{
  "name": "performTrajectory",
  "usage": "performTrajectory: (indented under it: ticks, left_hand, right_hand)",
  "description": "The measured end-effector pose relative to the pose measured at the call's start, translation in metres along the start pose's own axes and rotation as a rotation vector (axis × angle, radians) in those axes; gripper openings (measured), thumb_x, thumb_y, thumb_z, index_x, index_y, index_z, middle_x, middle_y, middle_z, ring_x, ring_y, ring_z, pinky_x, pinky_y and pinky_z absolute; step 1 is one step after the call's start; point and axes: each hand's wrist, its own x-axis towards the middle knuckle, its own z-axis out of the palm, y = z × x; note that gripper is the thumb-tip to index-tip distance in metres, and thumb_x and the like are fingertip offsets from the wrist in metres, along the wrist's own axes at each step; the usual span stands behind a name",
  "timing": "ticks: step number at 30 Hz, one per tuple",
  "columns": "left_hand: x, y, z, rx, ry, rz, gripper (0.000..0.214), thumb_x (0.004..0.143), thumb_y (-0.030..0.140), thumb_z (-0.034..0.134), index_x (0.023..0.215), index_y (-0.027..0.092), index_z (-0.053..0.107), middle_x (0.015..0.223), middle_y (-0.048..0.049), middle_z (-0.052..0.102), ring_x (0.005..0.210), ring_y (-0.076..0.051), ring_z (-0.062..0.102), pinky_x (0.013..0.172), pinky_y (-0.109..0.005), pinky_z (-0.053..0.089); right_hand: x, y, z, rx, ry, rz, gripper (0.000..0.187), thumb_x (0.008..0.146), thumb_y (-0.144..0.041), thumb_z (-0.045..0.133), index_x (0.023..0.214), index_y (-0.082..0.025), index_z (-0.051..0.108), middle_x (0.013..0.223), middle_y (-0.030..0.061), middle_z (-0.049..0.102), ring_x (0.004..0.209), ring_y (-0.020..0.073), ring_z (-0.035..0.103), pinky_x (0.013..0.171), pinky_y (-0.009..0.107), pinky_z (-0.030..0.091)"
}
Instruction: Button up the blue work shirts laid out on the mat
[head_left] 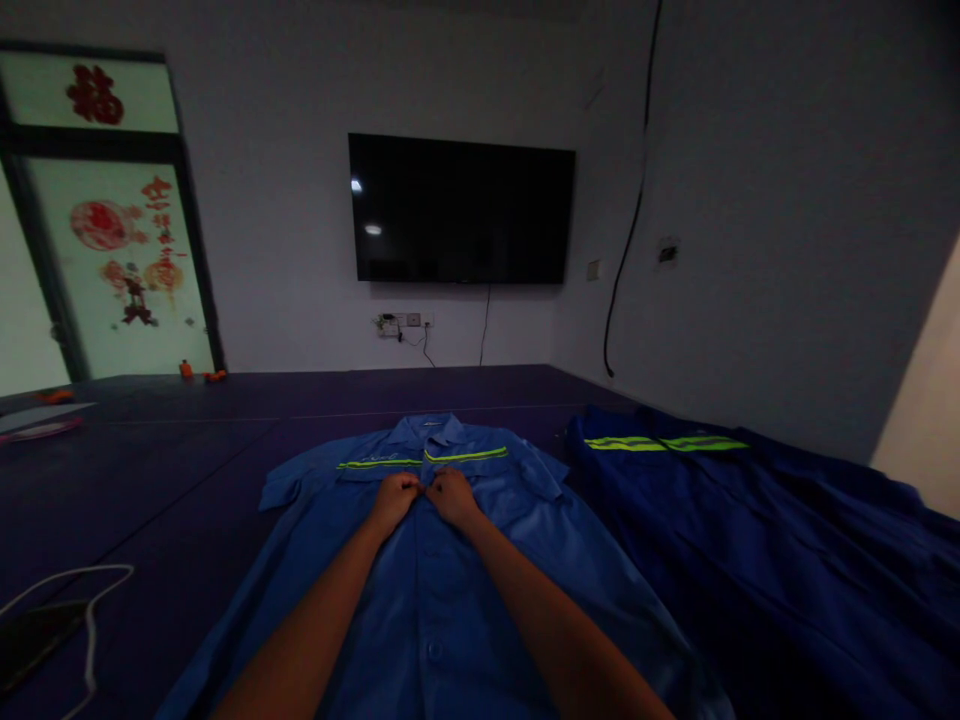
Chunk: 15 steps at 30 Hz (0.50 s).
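The left hand [397,500] and right hand [454,495] pinch the placket [424,550] of the blue short-sleeved shirt [457,590] spread on the worktop [187,480], apparently working a button, which likely calls next for aligned edges.

Dim light, glare on television [463,210]

Bare forearms [322,610] taper toward left hand [394,503] and right hand [454,497].
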Motion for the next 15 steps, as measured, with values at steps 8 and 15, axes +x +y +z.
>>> performTrajectory:
  ticks: [8, 15]
  left_hand:
    - [-0.0006, 0.0041, 0.0033, 0.207, 0.045, 0.118, 0.015, 0.068, 0.009, 0.049, 0.06, 0.014, 0.06, 0.069, -0.0015, 0.06, 0.069, -0.013, 0.055, 0.068, -0.022, 0.04]
    - [-0.0056, 0.0076, 0.0075, 0.337, 0.045, 0.193, 0.014, 0.065, 0.003, 0.05, 0.068, 0.013, 0.059, 0.067, -0.0004, 0.056, 0.064, -0.011, 0.051, 0.063, -0.022, 0.038]
  right_hand:
    - [-0.0029, 0.0013, -0.0001, -0.003, 0.007, 0.004, 0.024, 0.08, -0.029, 0.047, 0.076, -0.017, 0.068, 0.101, 0.0079, 0.063, 0.096, 0.0183, 0.055, 0.08, 0.026, 0.037]
    - [-0.0042, -0.0018, -0.0017, -0.091, -0.024, -0.004, 0.028, 0.082, -0.022, 0.04, 0.084, -0.016, 0.067, 0.102, 0.0084, 0.063, 0.094, 0.0192, 0.055, 0.079, 0.027, 0.038]
